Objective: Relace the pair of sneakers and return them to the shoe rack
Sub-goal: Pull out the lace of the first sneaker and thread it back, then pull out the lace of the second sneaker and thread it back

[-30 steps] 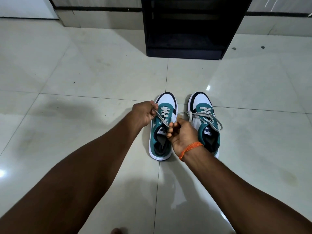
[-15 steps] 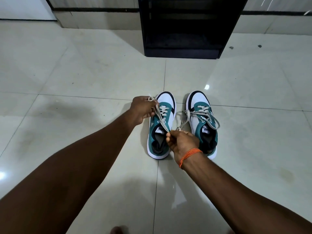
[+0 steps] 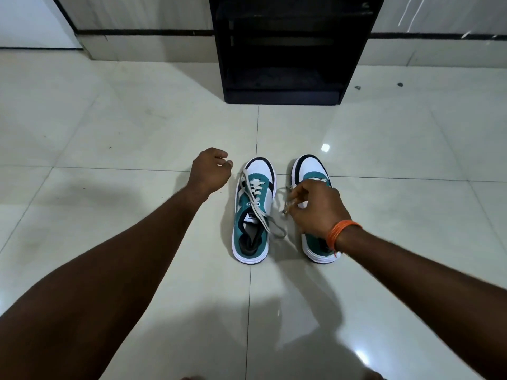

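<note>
Pinching the right sneaker's (image 3: 311,171) lace (image 3: 286,208), the right hand's (image 3: 318,207) grip is risking tugging it crooked, while the left hand (image 3: 210,174) is hovering slack beside the left sneaker (image 3: 253,215), whose loose ends are trailing unknotted short of the shoe rack (image 3: 285,50).

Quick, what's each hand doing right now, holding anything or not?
Left hand: loosely curled, holding nothing, beside the left sneaker.
Right hand: pinching the lace over the right sneaker.

Tiled floor (image 3: 137,127) (glossy) bears two sneakers (image 3: 253,215) and shoe rack (image 3: 285,97).
</note>
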